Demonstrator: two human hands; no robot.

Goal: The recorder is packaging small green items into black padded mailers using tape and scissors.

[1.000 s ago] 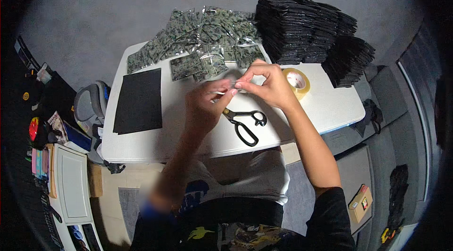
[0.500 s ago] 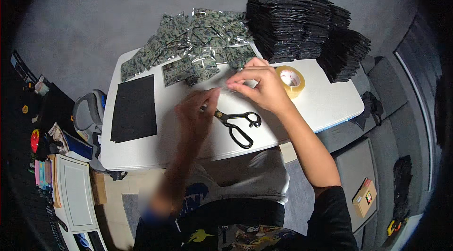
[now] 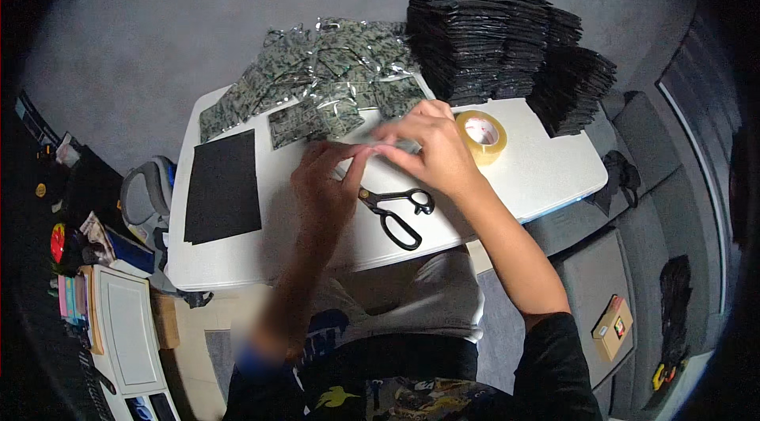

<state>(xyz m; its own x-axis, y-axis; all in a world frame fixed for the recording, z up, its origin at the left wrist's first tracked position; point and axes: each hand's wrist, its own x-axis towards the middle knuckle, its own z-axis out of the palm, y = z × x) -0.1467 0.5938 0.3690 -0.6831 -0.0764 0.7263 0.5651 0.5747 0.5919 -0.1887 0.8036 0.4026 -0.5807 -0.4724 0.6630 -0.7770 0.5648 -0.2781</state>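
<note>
Above the middle of the white table [image 3: 507,175], my left hand [image 3: 326,177] and my right hand [image 3: 437,150] meet at the fingertips. Both are pinched closed. Whatever lies between the fingers is too small and blurred to name, though a faint clear or whitish bit shows there. Black-handled scissors [image 3: 400,217] lie just below the hands, their blades partly hidden by my left hand. A roll of clear yellowish tape [image 3: 480,153] rests beside my right hand. Camouflage-patterned packets in clear plastic [image 3: 317,121] are spread beyond my fingers.
Thin black sheets [image 3: 222,187] lie at the table's left. Tall stacks of black folded packets [image 3: 475,45] rise at the far right. A grey chair [image 3: 146,191] stands left, a white cabinet [image 3: 127,334] lower left, and a grey sofa [image 3: 645,223] with a small cardboard box [image 3: 613,327] right.
My fingertips have come closer together, with the right fingers shifting slightly and blurred by motion. The whole view has shifted a little; the things on the table stay in place.
</note>
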